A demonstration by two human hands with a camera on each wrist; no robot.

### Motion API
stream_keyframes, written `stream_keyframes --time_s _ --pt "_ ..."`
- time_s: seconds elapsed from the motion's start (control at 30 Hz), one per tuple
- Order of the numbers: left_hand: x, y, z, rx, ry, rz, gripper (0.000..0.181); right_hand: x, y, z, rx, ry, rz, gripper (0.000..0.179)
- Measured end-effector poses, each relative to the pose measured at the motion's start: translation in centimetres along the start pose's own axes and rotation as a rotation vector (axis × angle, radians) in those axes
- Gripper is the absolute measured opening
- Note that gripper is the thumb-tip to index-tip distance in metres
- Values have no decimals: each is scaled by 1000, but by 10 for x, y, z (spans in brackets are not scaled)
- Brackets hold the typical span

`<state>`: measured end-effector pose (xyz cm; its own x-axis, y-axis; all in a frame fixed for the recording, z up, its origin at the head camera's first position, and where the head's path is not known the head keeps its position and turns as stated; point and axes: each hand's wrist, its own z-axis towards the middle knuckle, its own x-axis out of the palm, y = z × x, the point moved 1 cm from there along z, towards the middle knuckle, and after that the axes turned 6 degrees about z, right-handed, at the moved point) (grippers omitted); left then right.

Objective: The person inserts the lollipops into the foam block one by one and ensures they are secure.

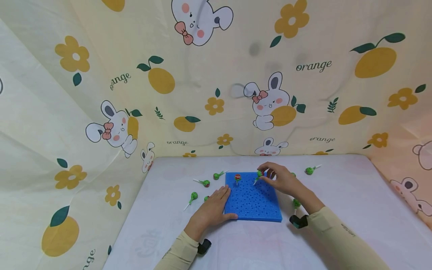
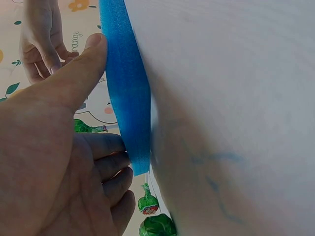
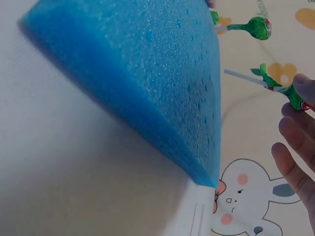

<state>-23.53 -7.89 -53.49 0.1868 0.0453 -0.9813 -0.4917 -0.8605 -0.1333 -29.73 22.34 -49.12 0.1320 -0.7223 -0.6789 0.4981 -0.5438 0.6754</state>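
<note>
A blue foam board dotted with small holes lies on the white table. My left hand rests against its left side, fingers extended along the edge and thumb at the front corner. One green-wrapped lollipop stands upright in the board near its back left. Above the back right part, my right hand pinches another green lollipop by its wrapped head. Its white stick points down toward the board, and in the right wrist view the tip is apart from the foam.
Several loose lollipops lie left of the board, including one lollipop near the left hand. On the right are a lollipop at the back and another lollipop beneath the right forearm. A patterned cloth hangs behind the table.
</note>
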Motion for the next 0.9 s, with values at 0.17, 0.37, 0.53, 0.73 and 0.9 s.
stream_keyframes --time_s 0.17,0.37,0.53,0.73,0.9 --pt "0 0 0 0 -5 -2 105 2 1 2 1 12 0 36" --pt "0 1 0 -1 -6 -1 105 5 3 4 -14 20 -14 35" --pt "0 1 0 4 -14 -3 104 8 4 7 -23 34 -12 34" --pt "1 1 0 4 -6 3 104 10 2 8 -23 49 -12 34" --pt "-1 0 1 1 -2 0 104 11 2 10 -7 72 -22 34"
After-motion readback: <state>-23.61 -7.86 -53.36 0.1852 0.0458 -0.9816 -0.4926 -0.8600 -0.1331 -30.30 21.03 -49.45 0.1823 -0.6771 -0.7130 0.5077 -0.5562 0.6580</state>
